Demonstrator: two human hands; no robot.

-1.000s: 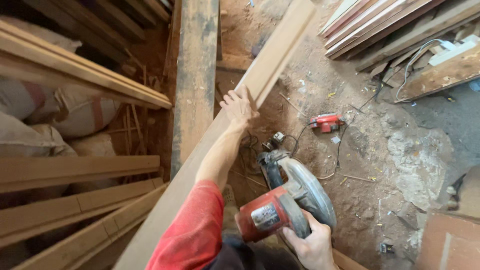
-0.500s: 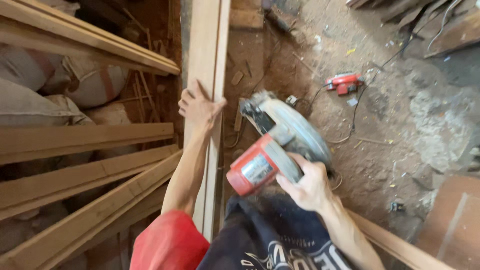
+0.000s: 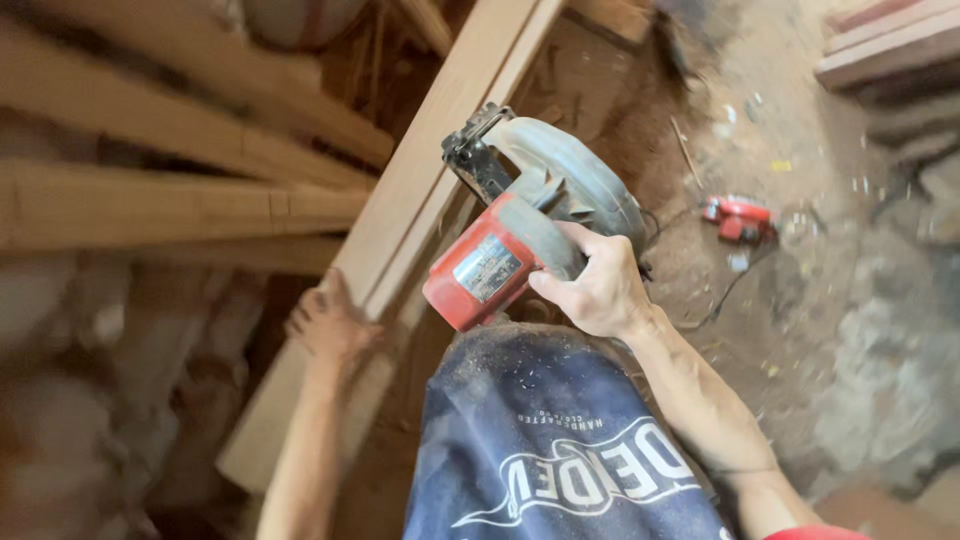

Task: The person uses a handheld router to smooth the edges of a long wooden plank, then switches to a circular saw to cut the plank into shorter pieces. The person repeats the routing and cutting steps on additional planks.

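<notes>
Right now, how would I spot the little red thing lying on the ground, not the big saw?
Start at the long wooden plank running up the middle, where the right hand holds the big red and grey circular saw. Look right, across the dusty dirt floor. The small red tool lies there alone with a dark cord, much smaller than the saw.

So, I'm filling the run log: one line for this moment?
left hand on long plank | right hand grips red circular saw | dirt floor

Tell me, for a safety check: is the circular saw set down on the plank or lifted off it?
Cannot tell for sure. The right hand holds the circular saw beside the plank; contact is hidden.
</notes>
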